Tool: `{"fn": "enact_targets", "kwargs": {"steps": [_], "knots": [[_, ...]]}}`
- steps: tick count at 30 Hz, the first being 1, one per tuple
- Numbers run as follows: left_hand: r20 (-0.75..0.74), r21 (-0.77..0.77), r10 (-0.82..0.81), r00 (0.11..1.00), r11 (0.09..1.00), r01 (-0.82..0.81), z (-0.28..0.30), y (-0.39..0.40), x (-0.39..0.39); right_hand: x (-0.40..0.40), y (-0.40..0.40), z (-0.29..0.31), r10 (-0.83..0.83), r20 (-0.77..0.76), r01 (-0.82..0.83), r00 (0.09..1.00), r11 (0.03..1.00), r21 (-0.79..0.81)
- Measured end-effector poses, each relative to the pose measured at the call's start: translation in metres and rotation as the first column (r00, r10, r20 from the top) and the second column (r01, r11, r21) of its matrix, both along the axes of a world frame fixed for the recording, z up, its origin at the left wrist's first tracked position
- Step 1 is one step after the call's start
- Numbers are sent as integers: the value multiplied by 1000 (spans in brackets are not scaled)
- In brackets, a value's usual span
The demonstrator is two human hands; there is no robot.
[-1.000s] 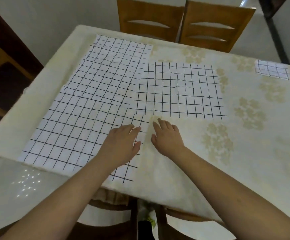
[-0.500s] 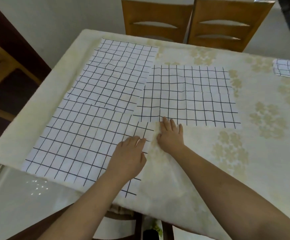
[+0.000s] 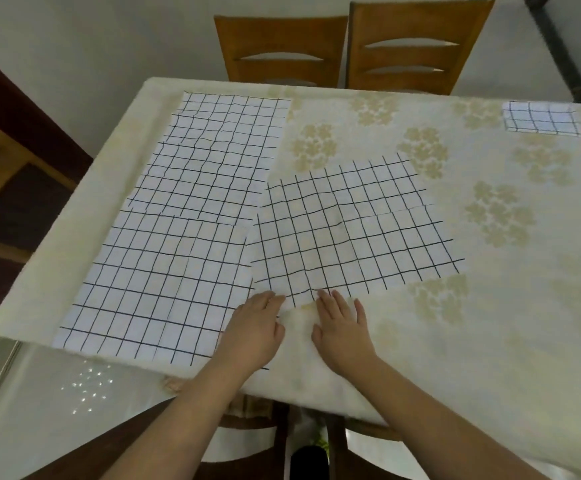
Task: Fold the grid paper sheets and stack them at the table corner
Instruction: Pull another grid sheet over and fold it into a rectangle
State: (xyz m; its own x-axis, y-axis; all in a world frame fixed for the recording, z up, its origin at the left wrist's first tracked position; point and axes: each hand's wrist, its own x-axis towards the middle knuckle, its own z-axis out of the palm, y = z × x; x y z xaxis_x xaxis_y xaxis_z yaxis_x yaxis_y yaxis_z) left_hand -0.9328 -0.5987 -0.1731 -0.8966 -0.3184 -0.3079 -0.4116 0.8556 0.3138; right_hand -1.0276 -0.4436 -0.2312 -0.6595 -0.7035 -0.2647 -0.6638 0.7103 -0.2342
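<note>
Three flat grid paper sheets lie on the table. The middle sheet sits turned at an angle, its near edge under my fingertips. My right hand lies flat, fingers straight, touching that edge. My left hand rests flat on the right end of the near left sheet, fingertips reaching the middle sheet's corner. A far left sheet lies behind it. A small folded grid paper sits at the far right corner.
The table wears a cream cloth with pale flower prints. Two wooden chairs stand at the far side. Another chair's frame shows below the near edge. Dark wooden furniture is at the left.
The middle sheet has slid nearer and turned, now overlapping the near left sheet's right edge. Both hands stay flat at its near edge.
</note>
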Motion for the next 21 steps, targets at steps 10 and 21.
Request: {"fn": "enact_targets", "kwargs": {"steps": [10, 21], "knots": [[-4, -16, -136, 991, 991, 136, -30, 36, 7, 99, 59, 4, 135, -15, -135, 991, 991, 5], [-104, -75, -98, 990, 993, 91, -62, 11, 17, 28, 67, 16, 13, 11, -8, 1000, 936, -351]]}}
